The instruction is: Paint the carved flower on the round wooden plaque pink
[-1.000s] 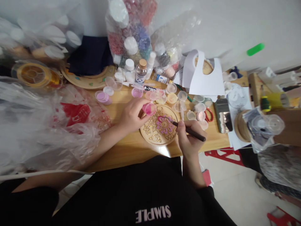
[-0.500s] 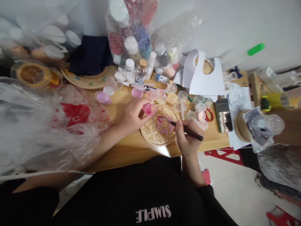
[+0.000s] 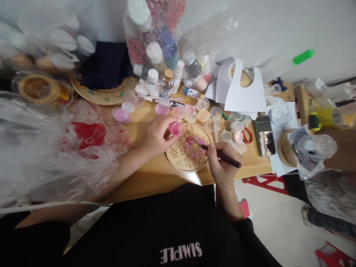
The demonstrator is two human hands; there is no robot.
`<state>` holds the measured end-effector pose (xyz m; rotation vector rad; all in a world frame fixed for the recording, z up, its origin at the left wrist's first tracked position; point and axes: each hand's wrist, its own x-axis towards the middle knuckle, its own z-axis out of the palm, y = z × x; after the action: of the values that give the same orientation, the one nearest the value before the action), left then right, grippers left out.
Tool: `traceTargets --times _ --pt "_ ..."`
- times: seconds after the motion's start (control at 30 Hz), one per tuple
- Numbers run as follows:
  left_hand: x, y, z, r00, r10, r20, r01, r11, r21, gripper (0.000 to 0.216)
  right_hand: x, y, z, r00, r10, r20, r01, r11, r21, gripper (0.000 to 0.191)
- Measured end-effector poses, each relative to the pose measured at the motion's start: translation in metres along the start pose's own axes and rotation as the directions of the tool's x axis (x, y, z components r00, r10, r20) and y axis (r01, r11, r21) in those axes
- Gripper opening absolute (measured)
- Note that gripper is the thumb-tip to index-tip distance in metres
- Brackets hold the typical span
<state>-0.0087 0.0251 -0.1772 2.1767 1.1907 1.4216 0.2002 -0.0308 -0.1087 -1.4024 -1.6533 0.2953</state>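
Observation:
My left hand (image 3: 159, 136) is closed around a small plastic cup (image 3: 177, 129) with pink contents, held over the upper left rim of a round wooden board (image 3: 174, 163). Raised gold outlines of flowers and leaves cover the board, and the large flower (image 3: 196, 148) has purple and pink petals. In my right hand (image 3: 224, 163) is a thin dark-handled tool (image 3: 228, 159), gripped like a pen and slanting down to the left. Its fine tip touches or hovers just over a deep pink petal; I cannot tell which, nor whether it is a brush or a spatula.
Small lidded cups (image 3: 204, 115) crowd behind the board, with a B-7000 glue tube (image 3: 176, 104) and bottles (image 3: 167, 83). Red-handled scissors (image 3: 247, 135) and a phone (image 3: 264, 136) lie right. Plastic bags (image 3: 91, 155) and a gold wire spool (image 3: 37, 89) fill the left. Another person's leg (image 3: 328, 222) shows at right.
The tool's tip has shifted very slightly on the pink petal, and the deep pink patch there looks a little larger. My left hand and the cup stay almost still.

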Motion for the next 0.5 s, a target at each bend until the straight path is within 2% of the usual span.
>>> traceTargets --times 0.1,0.27,0.5 --pt "-0.0006 0.0000 0.0005 1.000 0.011 -0.012 -0.010 1.000 0.014 0.016 0.0002 0.0001 0.0003 1.000 0.008 -0.012 -0.008 1.000 -0.012 0.027" --pt "-0.0013 0.0003 0.0002 0.997 -0.054 0.046 0.052 0.998 0.044 0.016 0.0007 0.0000 0.0002 0.999 0.033 -0.009 -0.034 0.998 -0.059 0.029" --pt "-0.0007 -0.0002 0.0009 1.000 0.013 -0.016 -0.013 1.000 0.003 0.018 0.0026 -0.0011 -0.0010 1.000 -0.018 0.015 0.018 0.999 -0.031 0.027"
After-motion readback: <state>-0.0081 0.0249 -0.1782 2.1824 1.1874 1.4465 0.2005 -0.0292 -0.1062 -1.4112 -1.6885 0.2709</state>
